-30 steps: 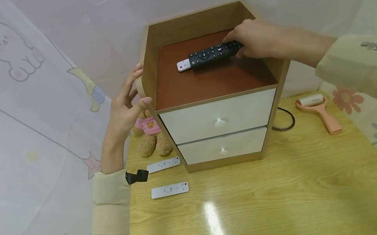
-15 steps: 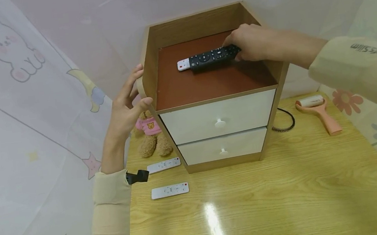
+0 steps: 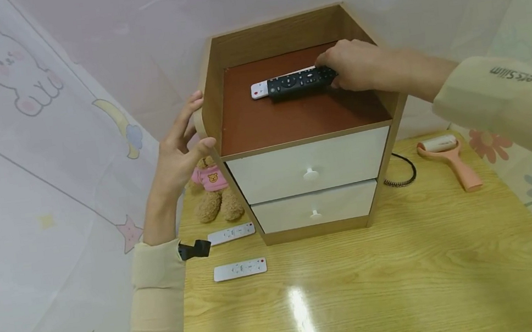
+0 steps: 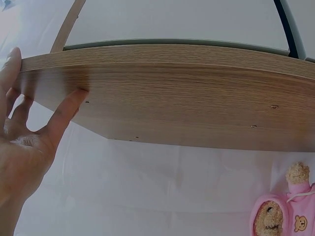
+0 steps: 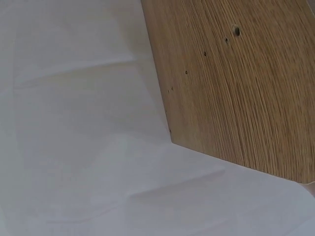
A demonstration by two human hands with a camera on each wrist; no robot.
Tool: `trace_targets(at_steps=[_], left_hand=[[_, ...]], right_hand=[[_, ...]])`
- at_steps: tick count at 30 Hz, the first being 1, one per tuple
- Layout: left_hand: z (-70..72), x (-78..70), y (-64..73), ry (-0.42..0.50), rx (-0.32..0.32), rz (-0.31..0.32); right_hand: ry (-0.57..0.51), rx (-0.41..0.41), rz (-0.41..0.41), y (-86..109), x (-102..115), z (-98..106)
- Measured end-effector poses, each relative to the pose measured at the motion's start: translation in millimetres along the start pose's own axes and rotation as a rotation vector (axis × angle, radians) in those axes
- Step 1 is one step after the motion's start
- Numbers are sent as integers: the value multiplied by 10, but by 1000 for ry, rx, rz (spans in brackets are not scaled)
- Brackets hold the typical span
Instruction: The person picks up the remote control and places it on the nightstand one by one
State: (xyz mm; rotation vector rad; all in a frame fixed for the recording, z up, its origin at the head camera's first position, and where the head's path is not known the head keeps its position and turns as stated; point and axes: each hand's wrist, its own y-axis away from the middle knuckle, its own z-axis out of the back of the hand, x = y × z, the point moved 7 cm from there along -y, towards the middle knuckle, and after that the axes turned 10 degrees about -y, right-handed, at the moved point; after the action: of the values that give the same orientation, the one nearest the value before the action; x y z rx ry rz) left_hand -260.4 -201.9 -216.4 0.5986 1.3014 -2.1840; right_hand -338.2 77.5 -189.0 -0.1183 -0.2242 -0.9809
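1. Far left, the left hand [image 3: 171,158] is open, its fingers spread and the thumb at the front edge of a small wooden cabinet's [image 3: 275,39] left side panel, perhaps to steady it.
2. Beside the cabinet's lower left, a teddy bear [image 3: 213,180] in a pink top sits partly hidden behind that arm. Two white remotes lie in front of it, the farther remote [image 3: 231,234] and the nearer remote [image 3: 240,269], roughly parallel.
3. On the cabinet's reddish-brown top, the end of another white remote [image 3: 259,90] sticks out left of a black remote [image 3: 293,83], which appears to overlap it.
4. The right hand [image 3: 353,65] pinches the black remote's right end, a hold that leaves most buttons uncovered. Its fingertips are partly hidden.
5. Right of the cabinet lie a black coiled cord [image 3: 400,183] and an orange-handled lint roller [image 3: 456,160].
6. Underneath is a glossy, wood-grain table [image 3: 384,273]. Pale sheeting [image 3: 86,282] surrounds it, printed with rabbits and stars leftward, large flowers rightward.
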Motion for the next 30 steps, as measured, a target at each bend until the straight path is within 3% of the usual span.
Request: trace_targets(at_steps=[7,14,30], left_hand=[[-4,-1,1,-8,1,4],[3,16,7,24,-3,16],[35,18,9,-12,-10,-19]], right_hand=[[16,-16,4,25,20,7],[18,36,-16,-15,76,-45],[59,59,-39,0,110,-158]])
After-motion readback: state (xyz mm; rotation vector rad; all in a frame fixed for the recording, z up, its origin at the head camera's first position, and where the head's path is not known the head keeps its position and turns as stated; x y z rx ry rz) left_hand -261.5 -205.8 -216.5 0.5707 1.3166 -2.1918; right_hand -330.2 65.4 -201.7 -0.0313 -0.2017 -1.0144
